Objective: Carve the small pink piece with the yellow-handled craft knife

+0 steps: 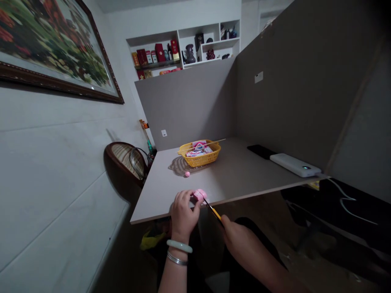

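My left hand (pixel 182 213) is closed on a small pink object (pixel 200 195) at the near edge of the grey table (pixel 238 171). My right hand (pixel 236 240) grips a thin tool with a yellow handle (pixel 214 211), its dark tip touching the pink object. A tiny pink ball (pixel 187 174) lies on the table beyond my hands. Farther back stands a yellow basket (pixel 200 156) holding several pink and white packets, with a thin stick (pixel 210 143) resting across its rim.
A white power bank (pixel 295 164) and a dark phone (pixel 261 151) lie at the table's right, against the grey partition. A wooden chair back (pixel 122 160) stands at the left. Shelves with boxes hang on the far wall.
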Demonstrator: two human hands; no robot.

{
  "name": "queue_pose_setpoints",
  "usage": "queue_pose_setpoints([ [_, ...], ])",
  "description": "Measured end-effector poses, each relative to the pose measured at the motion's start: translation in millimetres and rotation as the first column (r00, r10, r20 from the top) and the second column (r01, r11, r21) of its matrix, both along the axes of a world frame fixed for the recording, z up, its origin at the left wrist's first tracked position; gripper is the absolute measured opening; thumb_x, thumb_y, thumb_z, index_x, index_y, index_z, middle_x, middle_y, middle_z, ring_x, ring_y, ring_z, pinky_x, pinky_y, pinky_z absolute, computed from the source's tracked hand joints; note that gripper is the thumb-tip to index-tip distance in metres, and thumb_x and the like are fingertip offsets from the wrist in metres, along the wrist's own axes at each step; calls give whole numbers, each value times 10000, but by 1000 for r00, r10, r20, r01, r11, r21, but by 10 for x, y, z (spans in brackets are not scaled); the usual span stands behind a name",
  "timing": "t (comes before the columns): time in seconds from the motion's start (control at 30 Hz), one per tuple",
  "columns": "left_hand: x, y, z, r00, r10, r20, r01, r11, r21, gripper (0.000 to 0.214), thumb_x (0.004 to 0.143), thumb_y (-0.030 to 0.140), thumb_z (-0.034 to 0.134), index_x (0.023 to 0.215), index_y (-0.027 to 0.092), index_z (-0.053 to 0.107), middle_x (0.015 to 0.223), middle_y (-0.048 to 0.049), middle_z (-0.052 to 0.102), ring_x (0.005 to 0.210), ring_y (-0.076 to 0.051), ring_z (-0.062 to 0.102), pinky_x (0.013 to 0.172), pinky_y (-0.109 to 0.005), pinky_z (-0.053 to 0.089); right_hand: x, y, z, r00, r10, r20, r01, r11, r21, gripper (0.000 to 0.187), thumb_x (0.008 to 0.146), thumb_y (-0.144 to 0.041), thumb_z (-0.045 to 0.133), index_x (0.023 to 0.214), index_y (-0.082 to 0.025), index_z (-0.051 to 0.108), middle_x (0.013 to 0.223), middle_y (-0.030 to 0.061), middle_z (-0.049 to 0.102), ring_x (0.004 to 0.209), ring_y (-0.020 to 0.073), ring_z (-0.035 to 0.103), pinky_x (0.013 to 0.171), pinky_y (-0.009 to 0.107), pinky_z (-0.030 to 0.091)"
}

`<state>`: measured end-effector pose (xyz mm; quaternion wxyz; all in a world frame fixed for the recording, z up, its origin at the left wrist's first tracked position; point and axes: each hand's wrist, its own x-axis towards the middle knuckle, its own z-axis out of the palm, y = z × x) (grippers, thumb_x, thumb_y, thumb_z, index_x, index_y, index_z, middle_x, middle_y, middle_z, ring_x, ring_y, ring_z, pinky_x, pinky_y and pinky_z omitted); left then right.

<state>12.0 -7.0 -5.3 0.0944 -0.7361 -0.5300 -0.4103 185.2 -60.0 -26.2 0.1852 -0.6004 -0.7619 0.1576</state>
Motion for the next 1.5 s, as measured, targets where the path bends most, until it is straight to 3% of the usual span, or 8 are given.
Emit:
queue_pose_setpoints([
  [0.2, -9, 27, -16, 1000, 22, -10, -22, 1000, 15, 188, 860, 335, 573, 997, 207, 589, 983, -59, 631, 924, -201, 580, 793, -333, 480, -113, 150, 156, 999, 16, 49, -18, 999, 51, 188, 957, -199, 327, 948, -172, 513, 840, 80, 704, 723, 177, 675, 518, 252, 225],
  [0.43, 0, -3, 0, 1000, -5, 0, 5, 1000, -18, 189, 861, 351, 574, 998, 220, 582, 985, -50, 630, 952, -207, 570, 826, -344, 471, 4, -49, 70, 999, -17, 35, 19, 999, -48, 204, 942, -155, 316, 885, -170, 511, 789, 81, 702, 706, 173, 675, 517, 260, 234],
  [0.63, 1, 16, -8, 1000, 8, 12, -8, 1000, -16, 190, 862, 352, 568, 992, 215, 584, 950, -56, 625, 905, -207, 576, 783, -339, 476, -94, 99, 229, 997, 1, 77, -2, 1000, 16, 203, 942, -166, 329, 983, -165, 528, 867, 97, 706, 754, 187, 678, 536, 251, 257],
  [0.83, 5, -8, -4, 1000, -4, 11, 4, 1000, -26, 172, 864, 345, 565, 982, 220, 579, 964, -55, 620, 932, -209, 574, 804, -341, 469, -5, -23, 83, 999, -16, 44, 19, 999, -50, 215, 944, -149, 311, 903, -169, 521, 819, 90, 706, 748, 179, 681, 537, 249, 262],
  [1.07, 4, 1, 10, 1000, 16, 6, -16, 1000, -13, 163, 873, 350, 549, 955, 214, 583, 931, -52, 622, 879, -200, 571, 764, -331, 462, -106, 132, 222, 995, 4, 96, -6, 1000, 24, 195, 948, -176, 334, 982, -169, 526, 859, 95, 706, 789, 192, 684, 564, 241, 289],
  [1.3, 7, -13, 6, 1000, 0, -2, 0, 1000, -19, 170, 872, 357, 552, 970, 222, 581, 956, -55, 620, 921, -209, 572, 791, -336, 463, 35, -51, 78, 998, -8, 63, 11, 999, -40, 213, 952, -160, 306, 894, -182, 510, 806, 80, 705, 740, 187, 679, 539, 247, 258],
  [1.5, -7, 9, 10, 1000, 26, -14, -26, 999, -24, 167, 878, 359, 542, 956, 219, 585, 935, -53, 622, 888, -203, 574, 756, -322, 462, -90, 134, 252, 994, 8, 108, -12, 999, 36, 183, 948, -173, 328, 933, -181, 510, 840, 83, 705, 728, 187, 678, 526, 251, 232],
])
